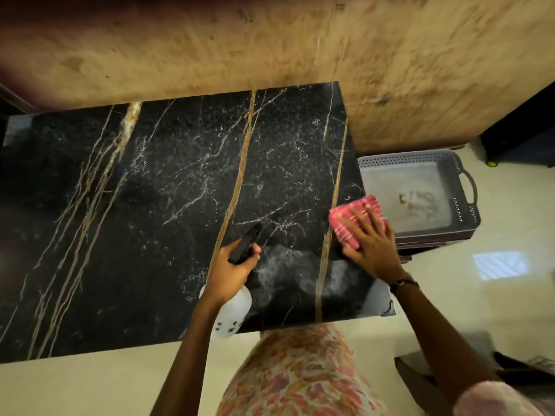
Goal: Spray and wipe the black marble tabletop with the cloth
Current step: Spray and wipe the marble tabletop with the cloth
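A big tan wall (210, 49) with rough marks fills the top of the view. Below it sits the black marble tabletop (150, 205). It is dark and shiny, with thin white cracks and a few long gold lines running across it. Its far edge meets the wall. The floor (90, 385) around it is pale cream.

To the right of the tabletop, down on the floor side, there is a gray tray (468, 187) with little holes in its walls and a handle on one end. It sits on top of more trays like it. Something small lies inside it, but it is too blurry to name.

The person wears a dress (300, 376) with pink, orange and purple patches.

The left hand (231, 271) is wrapped around the neck of a spray bottle (237, 307). The bottle is white with a black top, and the black nozzle points out over the tabletop. A misty wet patch (279, 271) shows on the marble just right of that hand.

The right hand (372, 244) is flat, with fingers spread, pressing down on the cloth (354, 217). The cloth is pink with pale stripes and is folded up. It lies on the tabletop near the right edge, close to the tray. A dark band (404, 283) goes around the right wrist.
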